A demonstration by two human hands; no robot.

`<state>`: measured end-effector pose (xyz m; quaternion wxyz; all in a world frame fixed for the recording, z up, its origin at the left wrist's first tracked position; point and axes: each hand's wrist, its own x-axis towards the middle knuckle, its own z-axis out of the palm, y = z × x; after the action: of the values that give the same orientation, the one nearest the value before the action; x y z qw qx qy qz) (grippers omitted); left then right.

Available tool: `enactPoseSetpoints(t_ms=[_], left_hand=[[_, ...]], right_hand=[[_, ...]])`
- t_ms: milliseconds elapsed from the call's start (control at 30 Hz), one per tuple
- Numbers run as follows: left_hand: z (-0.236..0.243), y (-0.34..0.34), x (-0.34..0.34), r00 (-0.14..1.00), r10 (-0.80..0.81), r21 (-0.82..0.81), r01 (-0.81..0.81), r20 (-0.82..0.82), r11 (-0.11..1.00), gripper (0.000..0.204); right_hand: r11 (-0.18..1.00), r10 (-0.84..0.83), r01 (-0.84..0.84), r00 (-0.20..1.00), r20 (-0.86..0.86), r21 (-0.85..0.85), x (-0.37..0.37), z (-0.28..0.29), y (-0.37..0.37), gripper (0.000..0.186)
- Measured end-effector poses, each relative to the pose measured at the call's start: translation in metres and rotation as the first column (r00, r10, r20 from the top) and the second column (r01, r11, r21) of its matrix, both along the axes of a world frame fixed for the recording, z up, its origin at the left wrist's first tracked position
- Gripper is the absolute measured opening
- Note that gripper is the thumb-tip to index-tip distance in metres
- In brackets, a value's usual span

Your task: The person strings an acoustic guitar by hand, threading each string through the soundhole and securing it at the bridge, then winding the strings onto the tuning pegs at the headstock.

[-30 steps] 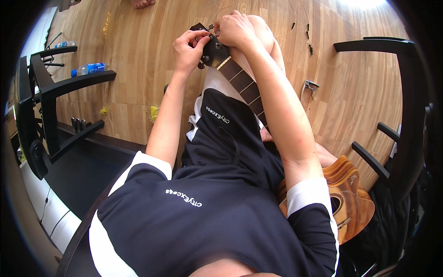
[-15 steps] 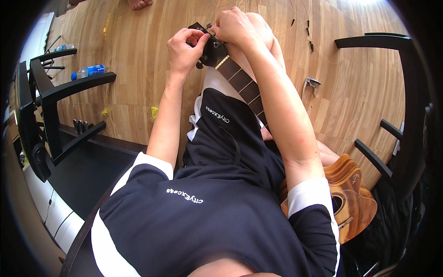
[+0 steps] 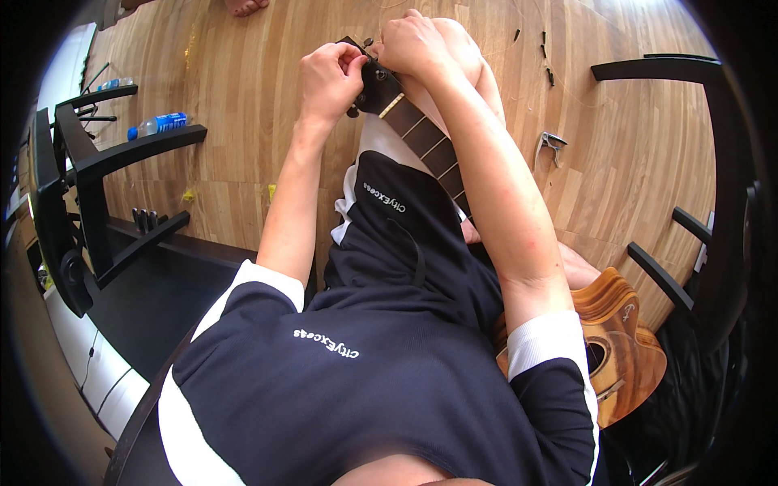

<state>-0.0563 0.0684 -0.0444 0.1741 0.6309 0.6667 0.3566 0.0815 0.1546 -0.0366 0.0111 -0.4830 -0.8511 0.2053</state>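
An acoustic guitar lies across my lap, its wooden body [image 3: 622, 356] at my right side behind my arm. Its dark fretted neck [image 3: 421, 138] slants up and away to a black headstock [image 3: 375, 91] with metal tuning pegs; no strings can be made out over the frets. My left hand [image 3: 331, 85] is closed in a pinch at the headstock's far left edge; whatever its fingertips grip is too small to name. Across the headstock, my right hand [image 3: 413, 47] is curled beside a tuning peg by my raised knee, with its fingertips mostly hidden.
A silver capo [image 3: 551, 146] lies on the wooden floor to the right. Beyond it are several small black pins [image 3: 549, 76] and a thin loose string. On the left, a bottle with a blue label [image 3: 166, 123] rests near black furniture legs [image 3: 154, 155]. Another person's foot [image 3: 245, 6] shows at the top.
My left hand has turned inward, its fingers more curled and drawn together over the headstock. My right hand and the guitar stay nearly where they were.
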Motion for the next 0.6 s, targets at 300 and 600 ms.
enactPoseSetpoints(t_ms=[300, 600], left_hand=[[-0.003, 0.001, 0.0, 1.0, -0.01, 0.043, 0.01, 0.002, 0.999, 0.006], [-0.004, 0.001, -0.001, 1.0, -0.013, 0.026, 0.013, 0.02, 1.0, 0.005]], right_hand=[[0.999, 0.039, -0.038, 0.999, -0.026, 0.034, 0.0, -0.013, 0.001, 0.024], [0.998, -0.056, 0.055, 0.998, -0.038, -0.035, -0.001, -0.004, 0.002, 0.031]])
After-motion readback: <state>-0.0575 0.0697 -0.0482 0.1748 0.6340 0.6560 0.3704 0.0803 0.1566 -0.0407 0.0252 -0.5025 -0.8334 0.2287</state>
